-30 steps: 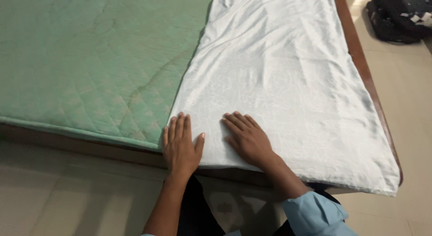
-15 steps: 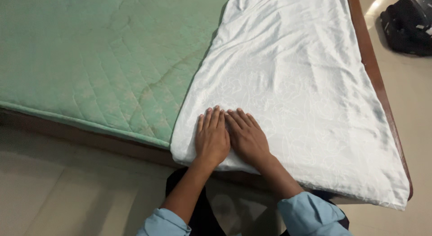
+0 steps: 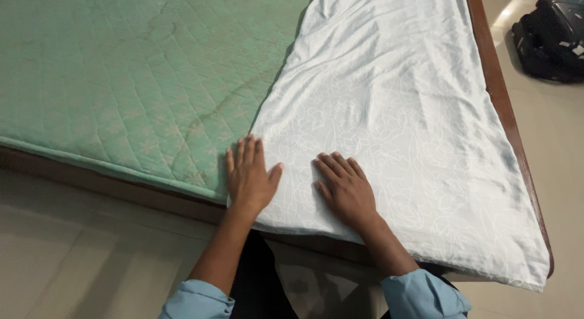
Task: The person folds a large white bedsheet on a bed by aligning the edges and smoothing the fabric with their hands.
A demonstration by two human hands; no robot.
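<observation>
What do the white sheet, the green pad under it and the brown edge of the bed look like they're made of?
White sheet: thin woven cloth, probably cotton or a blend, with a slight sheen, fine creases and a faint flower pattern. Both the left hand and the right hand lie flat on it.
Green pad: quilted fabric with stitched lines, matte, looks padded.
Bed frame: looks like dark polished wood.

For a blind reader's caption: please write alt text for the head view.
Two bare hands, left hand and right hand, press flat on a white patterned fabric sheet spread over a green quilted mattress in a brown wooden bed frame. A black bag sits on the floor.
</observation>
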